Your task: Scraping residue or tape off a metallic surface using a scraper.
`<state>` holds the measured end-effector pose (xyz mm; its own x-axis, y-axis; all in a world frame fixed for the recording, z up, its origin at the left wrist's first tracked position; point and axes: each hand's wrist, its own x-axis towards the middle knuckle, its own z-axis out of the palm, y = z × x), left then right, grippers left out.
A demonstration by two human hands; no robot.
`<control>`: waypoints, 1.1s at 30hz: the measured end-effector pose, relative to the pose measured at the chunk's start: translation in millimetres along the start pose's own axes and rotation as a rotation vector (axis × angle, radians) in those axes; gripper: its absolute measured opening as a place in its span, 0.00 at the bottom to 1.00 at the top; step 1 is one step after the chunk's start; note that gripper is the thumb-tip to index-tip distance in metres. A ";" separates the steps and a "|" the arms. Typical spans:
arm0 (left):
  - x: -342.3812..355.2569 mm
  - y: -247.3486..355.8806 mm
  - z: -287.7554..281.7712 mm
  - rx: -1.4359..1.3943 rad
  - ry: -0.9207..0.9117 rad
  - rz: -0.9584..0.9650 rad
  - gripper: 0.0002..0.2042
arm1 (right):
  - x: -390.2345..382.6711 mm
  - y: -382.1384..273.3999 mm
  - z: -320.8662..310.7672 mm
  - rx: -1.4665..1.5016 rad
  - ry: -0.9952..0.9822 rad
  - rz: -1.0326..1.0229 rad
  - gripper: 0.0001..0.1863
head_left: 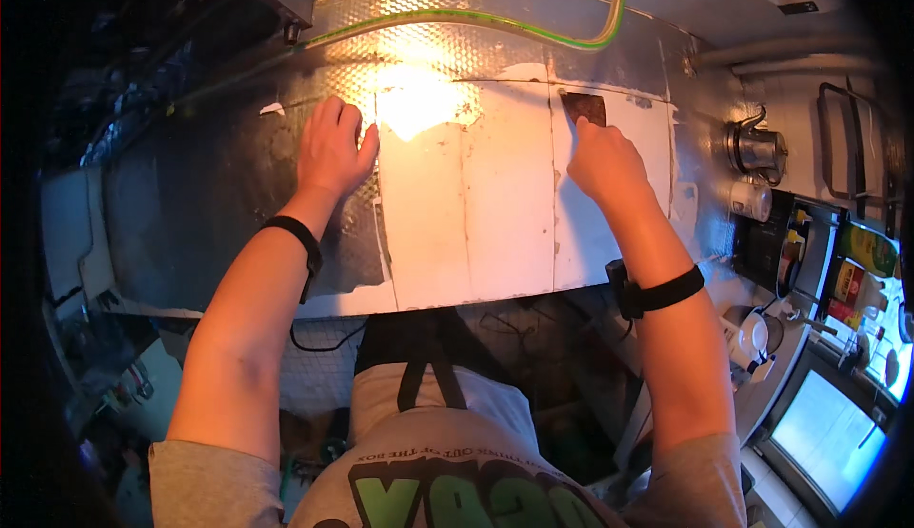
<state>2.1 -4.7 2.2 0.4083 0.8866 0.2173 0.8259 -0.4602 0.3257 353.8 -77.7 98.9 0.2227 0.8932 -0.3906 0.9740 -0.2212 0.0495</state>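
Observation:
My left hand (332,150) lies flat on the wall, fingers together, at the edge of the dark foil covering (200,195) where it meets bare white tiles (476,204). My right hand (606,159) grips a flat metal scraper (585,107), its blade pressed against the tiles near the upper strip of embossed silver foil (457,33). Both wrists wear black bands. A bright glare falls on the wall between my hands.
A green-yellow hose (533,31) runs across the top of the foil. To the right stand a metal kettle (757,147), a white cup (752,200) and bottles on a shelf (857,261). A white kettle (752,336) sits lower right. A cable hangs below the tiles.

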 end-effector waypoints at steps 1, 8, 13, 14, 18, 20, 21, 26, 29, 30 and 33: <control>-0.1 0.9 -0.2 -0.006 0.003 -0.002 0.13 | 1.1 -0.4 2.2 0.002 0.014 0.001 0.15; 0.3 -4.3 1.9 0.002 0.032 0.015 0.13 | 6.1 -0.1 -7.1 0.015 -0.057 0.019 0.21; 2.1 -0.2 1.4 -0.020 0.009 0.005 0.13 | 3.5 10.2 -6.4 -0.005 -0.092 -0.024 0.23; 0.7 -0.4 -1.3 -0.009 -0.012 -0.016 0.13 | 6.2 18.5 2.2 -0.002 -0.078 -0.044 0.26; 0.5 -1.2 -2.0 -0.020 -0.004 -0.018 0.13 | -3.2 56.7 8.8 -0.021 -0.081 -0.114 0.38; 3.4 1.0 -3.3 -0.013 -0.030 -0.027 0.12 | 0.3 69.3 13.9 0.002 0.001 -0.125 0.38; 4.1 2.3 -3.4 -0.012 -0.046 -0.029 0.12 | 0.0 71.8 15.5 0.014 0.040 -0.126 0.39; 1.8 -2.4 0.4 0.010 -0.026 -0.019 0.12 | 22.6 69.0 15.2 0.078 0.172 -0.235 0.30; 1.8 -0.9 -0.2 -0.005 -0.028 -0.029 0.12 | 31.2 76.4 19.5 0.152 0.174 -0.228 0.26; 2.0 -0.4 -0.6 -0.013 -0.032 -0.038 0.12 | 33.6 80.0 20.8 0.173 0.127 -0.194 0.25; 1.9 -2.0 2.0 -0.013 -0.009 -0.015 0.12 | 44.5 94.5 21.8 0.299 0.039 -0.149 0.23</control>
<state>2.0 -2.0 0.1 0.3992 0.8938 0.2043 0.8267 -0.4473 0.3412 454.9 -67.4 66.1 0.0859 0.9375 -0.3372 0.9417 -0.1869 -0.2796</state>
